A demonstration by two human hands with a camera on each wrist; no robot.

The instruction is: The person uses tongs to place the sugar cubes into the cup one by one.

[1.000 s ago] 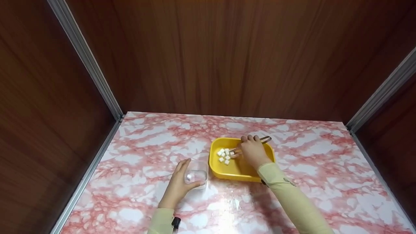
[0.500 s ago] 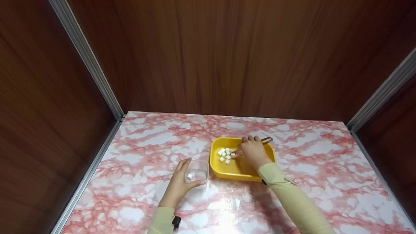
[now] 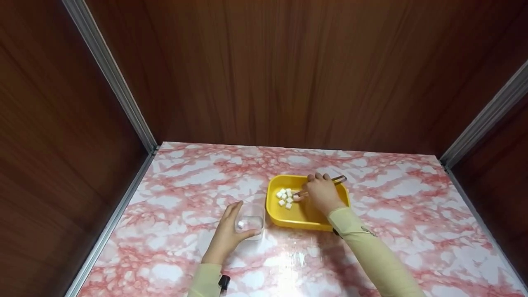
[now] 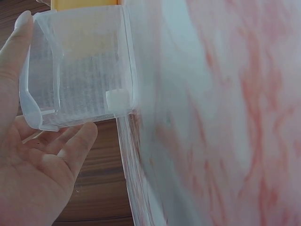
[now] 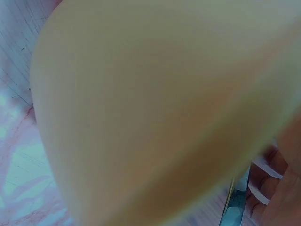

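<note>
My left hand (image 3: 226, 232) holds a small clear plastic container (image 3: 250, 235) between thumb and fingers, left of the yellow tray. One white cube (image 4: 117, 100) lies inside that container. With my right hand (image 3: 324, 193) I grip metal tweezers (image 3: 340, 180) over the yellow tray (image 3: 299, 225); their looped end sticks out past the far rim. The tips point left at a group of small white cubes (image 3: 284, 197) on the tray floor. Whether the tips pinch a cube cannot be made out. In the right wrist view the yellow tray wall (image 5: 141, 94) hides most of the work.
The table (image 3: 185, 185) has a red and white marbled top. Brown wood-grain panels (image 3: 264, 74) stand behind it and at both sides, with metal rails (image 3: 119, 82) at the corners.
The tweezers' tips and the cube beside them have shifted slightly within the tray. My left hand and the clear container stay in place.
</note>
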